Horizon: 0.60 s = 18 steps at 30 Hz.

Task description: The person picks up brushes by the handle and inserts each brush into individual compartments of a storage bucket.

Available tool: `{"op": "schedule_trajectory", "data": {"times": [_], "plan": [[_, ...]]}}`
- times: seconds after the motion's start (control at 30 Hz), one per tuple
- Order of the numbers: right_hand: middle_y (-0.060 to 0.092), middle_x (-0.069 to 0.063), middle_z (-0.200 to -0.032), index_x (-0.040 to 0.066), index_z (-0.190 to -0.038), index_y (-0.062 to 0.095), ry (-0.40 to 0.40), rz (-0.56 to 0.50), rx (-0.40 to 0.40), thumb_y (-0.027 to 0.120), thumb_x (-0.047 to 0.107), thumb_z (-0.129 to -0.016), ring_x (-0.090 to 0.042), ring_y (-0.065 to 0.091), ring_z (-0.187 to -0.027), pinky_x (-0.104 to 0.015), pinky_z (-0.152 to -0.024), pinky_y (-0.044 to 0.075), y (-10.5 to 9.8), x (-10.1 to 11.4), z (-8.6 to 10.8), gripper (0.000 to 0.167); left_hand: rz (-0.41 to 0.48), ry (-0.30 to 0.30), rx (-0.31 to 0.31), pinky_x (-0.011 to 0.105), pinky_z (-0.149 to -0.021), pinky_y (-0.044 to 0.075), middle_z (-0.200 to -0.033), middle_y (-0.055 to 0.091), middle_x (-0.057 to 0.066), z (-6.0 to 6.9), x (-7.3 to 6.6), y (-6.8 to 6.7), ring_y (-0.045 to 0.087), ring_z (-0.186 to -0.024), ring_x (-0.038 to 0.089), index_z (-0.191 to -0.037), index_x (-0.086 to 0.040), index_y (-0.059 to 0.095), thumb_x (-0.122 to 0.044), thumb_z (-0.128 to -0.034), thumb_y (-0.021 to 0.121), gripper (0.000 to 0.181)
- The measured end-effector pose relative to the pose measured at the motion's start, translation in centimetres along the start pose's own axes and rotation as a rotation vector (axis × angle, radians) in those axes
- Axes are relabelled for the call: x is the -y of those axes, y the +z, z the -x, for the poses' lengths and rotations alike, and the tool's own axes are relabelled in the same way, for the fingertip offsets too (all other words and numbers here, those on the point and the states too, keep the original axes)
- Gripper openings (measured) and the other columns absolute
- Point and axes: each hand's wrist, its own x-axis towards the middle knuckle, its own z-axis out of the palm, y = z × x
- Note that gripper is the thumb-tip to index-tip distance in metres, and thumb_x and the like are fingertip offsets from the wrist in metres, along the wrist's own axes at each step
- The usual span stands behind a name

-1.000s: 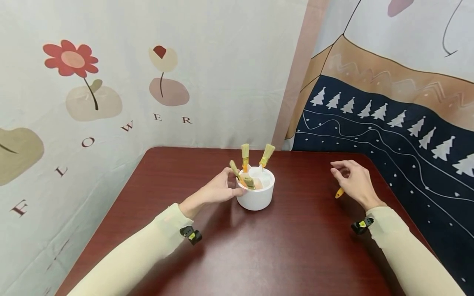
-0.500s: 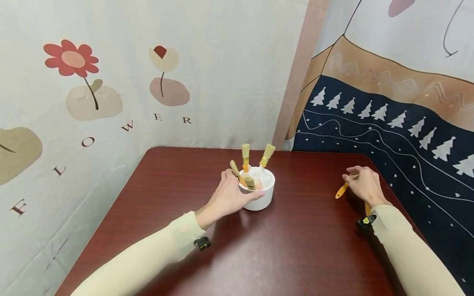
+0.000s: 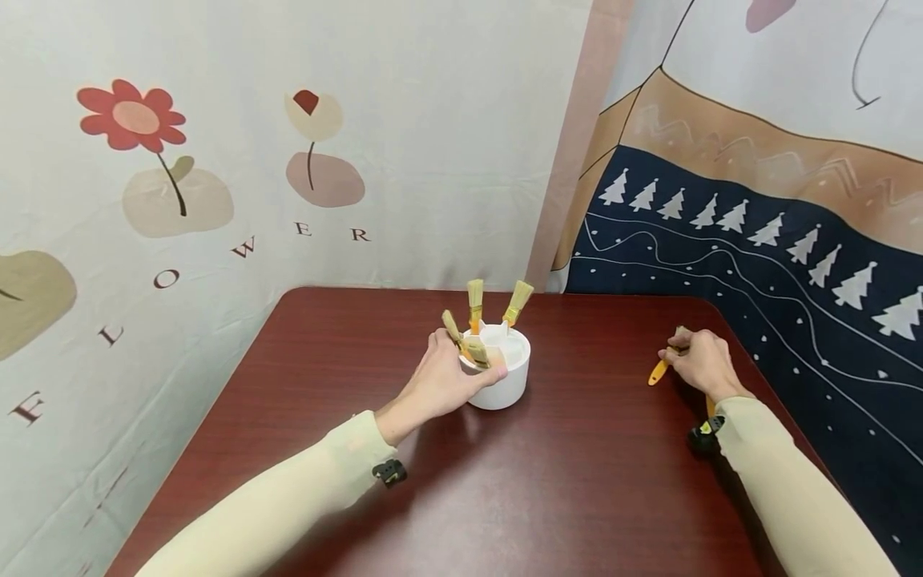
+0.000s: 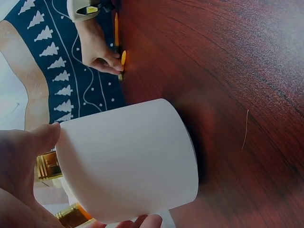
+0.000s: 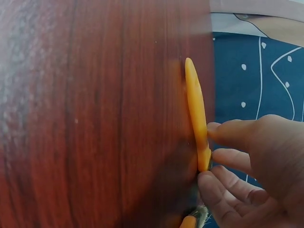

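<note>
My left hand (image 3: 447, 377) grips the near left side of a white round cup (image 3: 505, 391), thumb along its front and fingers behind the rim. The cup stands upright on the table and has dividers inside. Several paintbrushes (image 3: 475, 298) lean in it, bristles up. In the left wrist view, the cup wall (image 4: 128, 161) hides most of its inside. To the right, my right hand (image 3: 707, 361) pinches a yellow-handled paintbrush (image 5: 195, 104) near its bristle end, low at the tabletop. Fingers partly cover the bristles. Another yellow-handled brush (image 3: 711, 405) lies partly hidden under the right wrist.
The dark red wooden table (image 3: 562, 481) ends close beyond the cup and just right of my right hand. A pale printed wall cloth (image 3: 433, 144) hangs behind, and a navy one with white trees (image 3: 764, 256) hangs on the right.
My left hand has slid round the front of the cup, its thumb now further right. My right hand has moved slightly right and down onto the paintbrush and closed its fingers on it.
</note>
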Motion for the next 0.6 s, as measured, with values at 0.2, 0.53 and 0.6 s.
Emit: {"op": "schedule_trajectory", "data": {"times": [0.2, 0.53, 0.6], "plan": [[0.082, -0.034, -0.123, -0.01, -0.127, 0.083, -0.031, -0.027, -0.007, 0.087, 0.017, -0.106, -0.049, 0.082, -0.107, -0.066, -0.1, 0.064, 0.4, 0.2, 0.0, 0.034, 0.03, 0.009, 0.022, 0.055, -0.128, 0.053, -0.161, 0.057, 0.027, -0.2, 0.2, -0.4, 0.063, -0.148, 0.043, -0.158, 0.007, 0.049, -0.061, -0.0906, 0.093, 0.105], [0.082, -0.027, -0.118, -0.002, -0.113, 0.088, -0.028, -0.055, 0.017, 0.091, 0.015, -0.102, -0.034, 0.084, -0.096, -0.023, -0.08, 0.056, 0.7, 1.0, -0.4, 0.02, 0.086, 0.059, 0.059, 0.057, -0.13, 0.051, -0.158, 0.063, 0.024, -0.6, 0.5, -1.3, 0.064, -0.151, 0.04, -0.156, 0.005, 0.051, -0.048, -0.0917, 0.097, 0.096], [0.085, -0.025, -0.113, -0.001, -0.111, 0.088, -0.024, -0.051, 0.023, 0.091, 0.015, -0.101, -0.034, 0.085, -0.094, -0.028, -0.081, 0.06, 0.8, 1.1, -0.5, 0.019, 0.094, 0.068, 0.07, 0.057, -0.128, 0.053, -0.155, 0.065, 0.022, -0.6, 0.6, -1.4, 0.066, -0.149, 0.038, -0.154, 0.003, 0.053, -0.046, -0.092, 0.097, 0.091]]}}
